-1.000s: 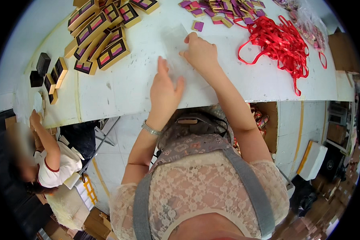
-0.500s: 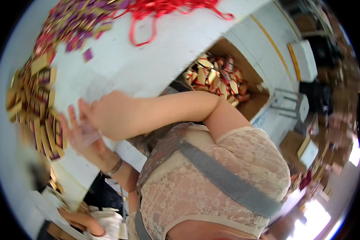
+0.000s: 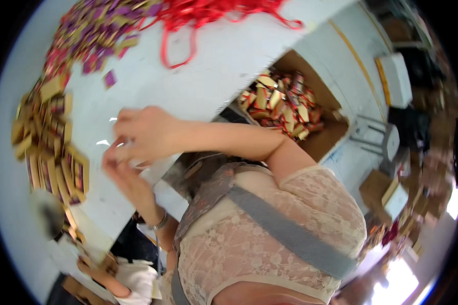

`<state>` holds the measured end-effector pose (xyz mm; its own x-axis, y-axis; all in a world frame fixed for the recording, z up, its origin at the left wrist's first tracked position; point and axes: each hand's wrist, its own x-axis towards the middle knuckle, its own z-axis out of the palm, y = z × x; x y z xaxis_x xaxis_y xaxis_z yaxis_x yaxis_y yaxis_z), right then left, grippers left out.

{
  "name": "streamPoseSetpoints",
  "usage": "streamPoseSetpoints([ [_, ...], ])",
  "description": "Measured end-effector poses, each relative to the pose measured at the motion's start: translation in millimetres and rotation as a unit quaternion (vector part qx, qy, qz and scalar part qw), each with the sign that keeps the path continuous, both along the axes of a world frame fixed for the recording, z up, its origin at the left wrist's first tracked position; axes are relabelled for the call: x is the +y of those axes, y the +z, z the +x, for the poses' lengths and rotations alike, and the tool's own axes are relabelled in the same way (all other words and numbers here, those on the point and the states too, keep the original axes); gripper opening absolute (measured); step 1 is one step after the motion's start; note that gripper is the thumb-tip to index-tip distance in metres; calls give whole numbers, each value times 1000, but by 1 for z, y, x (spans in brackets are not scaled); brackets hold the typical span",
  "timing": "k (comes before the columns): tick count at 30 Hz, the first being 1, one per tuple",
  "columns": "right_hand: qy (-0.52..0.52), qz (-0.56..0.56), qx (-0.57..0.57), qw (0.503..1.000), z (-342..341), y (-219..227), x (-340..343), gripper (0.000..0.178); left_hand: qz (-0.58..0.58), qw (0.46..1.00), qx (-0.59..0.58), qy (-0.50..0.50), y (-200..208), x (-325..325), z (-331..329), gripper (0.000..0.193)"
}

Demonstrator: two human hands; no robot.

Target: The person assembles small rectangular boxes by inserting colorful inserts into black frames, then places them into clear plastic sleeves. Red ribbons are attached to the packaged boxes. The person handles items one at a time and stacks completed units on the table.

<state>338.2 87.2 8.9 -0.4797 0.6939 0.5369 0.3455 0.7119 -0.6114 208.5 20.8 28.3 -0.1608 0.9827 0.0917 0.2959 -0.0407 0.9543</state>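
Observation:
Over the white tabletop, my left hand (image 3: 131, 185), with a metal band on its wrist, and my right hand (image 3: 148, 133) meet with fingers bent. Between them is a thin clear plastic piece (image 3: 103, 143); its glossy edges catch the light, but its exact shape is blurred. The right hand lies above the left and partly covers its fingers. Closest on the left is a heap of small gold-and-purple boxes (image 3: 51, 162), apart from both hands.
Beyond lie many small purple and gold pieces (image 3: 99, 38) and a tangle of red ribbons (image 3: 208, 15). Past the table edge stands a carton (image 3: 318, 91) of red-tied packages, with a stool (image 3: 389, 142) farther right. At lower left another person's arm (image 3: 112, 282) shows.
Both hands have shifted slightly right with the clear plastic. My left fingers, spread before, have drawn in around it, and the right hand has opened out a little above them.

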Motion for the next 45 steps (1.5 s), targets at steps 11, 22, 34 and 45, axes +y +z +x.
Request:
streamPoseSetpoints([
  [11,57,-509,249,822,-14,22,11,16,-41,999,12,-34,1,-11,-21,43],
  [22,139,-445,158,870,2,45,-5,19,0,993,-122,1,7,-16,-33,34],
  [34,-58,119,-68,989,-159,8,166,34,55,979,-172,99,13,-15,-94,73],
  [45,-167,20,-63,984,-152,-46,197,34,145,685,-713,42,23,41,-136,51],
])
